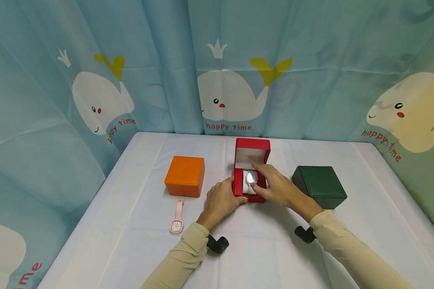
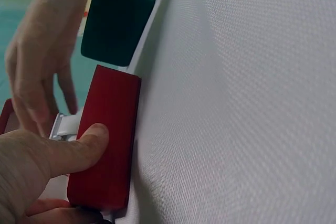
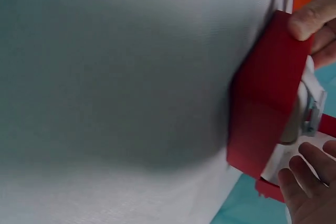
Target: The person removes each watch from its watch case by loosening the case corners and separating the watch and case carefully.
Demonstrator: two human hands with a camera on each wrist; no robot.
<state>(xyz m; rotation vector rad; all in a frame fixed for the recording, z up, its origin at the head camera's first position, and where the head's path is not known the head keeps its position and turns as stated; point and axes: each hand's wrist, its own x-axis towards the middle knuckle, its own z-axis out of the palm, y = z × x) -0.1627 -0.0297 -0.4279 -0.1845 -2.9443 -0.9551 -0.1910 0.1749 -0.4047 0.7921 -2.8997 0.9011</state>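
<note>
A red watch box (image 1: 252, 143) stands with its lid raised at the middle of the table. Inside it, a white-strapped watch (image 1: 251, 178) with a silvery square-round face sits around a pale cushion. My left hand (image 1: 222, 197) grips the box's left front corner, its thumb (image 2: 94, 139) pressed on the front wall and its other fingers along the side. Over the right side of the box hovers my right hand (image 1: 279, 185), fingers spread loosely around the watch. In the right wrist view those fingers (image 3: 310, 169) are apart from the watch and hold nothing.
An orange box (image 1: 185, 173), closed, stands to the left. In front of it lies a pink watch (image 1: 177, 220), its strap stretched out. A closed dark green box (image 1: 320, 184) stands to the right, close by the right wrist. Blue whale-print curtains (image 1: 173, 100) border the white-covered table (image 1: 130, 241).
</note>
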